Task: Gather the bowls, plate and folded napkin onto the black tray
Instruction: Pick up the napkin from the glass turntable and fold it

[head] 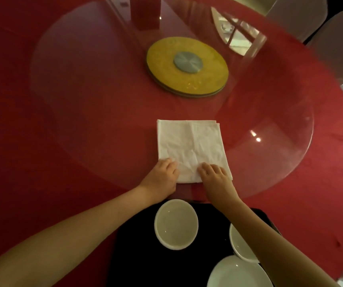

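Note:
A white folded napkin (189, 146) lies flat on the glass turntable. Both hands rest on its near edge: my left hand (162, 176) at the near left corner, my right hand (216, 177) near the right corner, fingers pressed on the cloth. Closer to me sits the black tray (133, 251). On it stand a white bowl (175, 223), a second white bowl (240, 247) partly hidden by my right forearm, and a white plate (237, 274) at the bottom edge.
A glass lazy Susan (83, 90) covers the round table with its red cloth (11, 121). A gold disc with a grey hub (187, 65) marks its centre. A red box (145, 11) stands at the far side. Chairs show at the upper right.

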A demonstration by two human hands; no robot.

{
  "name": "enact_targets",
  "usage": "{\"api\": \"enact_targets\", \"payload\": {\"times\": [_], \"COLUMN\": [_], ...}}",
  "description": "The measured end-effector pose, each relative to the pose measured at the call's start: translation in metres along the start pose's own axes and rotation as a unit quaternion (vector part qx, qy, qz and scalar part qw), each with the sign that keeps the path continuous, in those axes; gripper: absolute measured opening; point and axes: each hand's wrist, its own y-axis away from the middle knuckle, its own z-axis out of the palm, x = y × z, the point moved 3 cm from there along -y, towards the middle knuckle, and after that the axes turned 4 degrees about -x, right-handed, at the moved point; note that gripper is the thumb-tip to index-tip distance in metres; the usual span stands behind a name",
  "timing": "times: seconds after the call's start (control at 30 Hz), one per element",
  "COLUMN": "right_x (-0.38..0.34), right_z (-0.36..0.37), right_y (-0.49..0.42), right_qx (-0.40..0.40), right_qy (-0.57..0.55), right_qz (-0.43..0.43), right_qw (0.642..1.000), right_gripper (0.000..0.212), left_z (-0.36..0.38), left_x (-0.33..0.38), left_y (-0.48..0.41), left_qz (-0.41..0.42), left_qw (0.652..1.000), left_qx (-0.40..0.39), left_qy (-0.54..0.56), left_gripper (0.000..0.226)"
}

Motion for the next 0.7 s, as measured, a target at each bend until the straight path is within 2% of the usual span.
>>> {"api": "enact_targets", "payload": {"times": [0.1,0.13,0.2,0.27,0.37,0.5,0.6,0.7], "right_x": [-0.001,0.000,0.001,0.003,0.012,0.033,0.051,0.067], "right_z": [-0.002,-0.003,-0.006,-0.008,-0.010,-0.013,-0.019,-0.021], "right_y": [0.002,0.001,0.000,-0.002,-0.007,-0.005,0.000,0.003], "right_qx": [0.025,0.040,0.065,0.076,0.073,0.051,0.046,0.017], "right_qy": [0.016,0.015,0.000,-0.036,-0.088,-0.163,-0.266,-0.388], "right_qz": [0.002,0.005,0.009,0.011,0.006,-0.023,-0.029,-0.006], "right_qw": [1.000,0.999,0.998,0.996,0.993,0.985,0.963,0.922], "right_gripper": [0.040,0.036,0.029,0.025,0.025,0.022,0.011,0.008], "left_z": [0.000,-0.002,-0.006,-0.011,-0.012,-0.019,-0.019,-0.016], "left_x": [0.004,0.004,0.002,-0.004,-0.021,-0.038,-0.046,-0.049], "left_y": [0.001,0.001,0.001,0.000,0.000,0.011,0.023,0.034], "left_qz": [0.017,0.014,-0.012,-0.059,-0.124,-0.162,-0.200,-0.225], "left_qw": [0.998,0.997,0.997,0.991,0.953,0.888,0.838,0.798], "left_qx": [0.044,0.062,0.074,0.057,0.040,0.085,0.095,0.125], "left_qy": [-0.048,-0.045,-0.002,0.102,0.274,0.421,0.499,0.544], "left_gripper": [0.025,0.027,0.030,0.017,0.010,0.006,0.009,0.017]}}
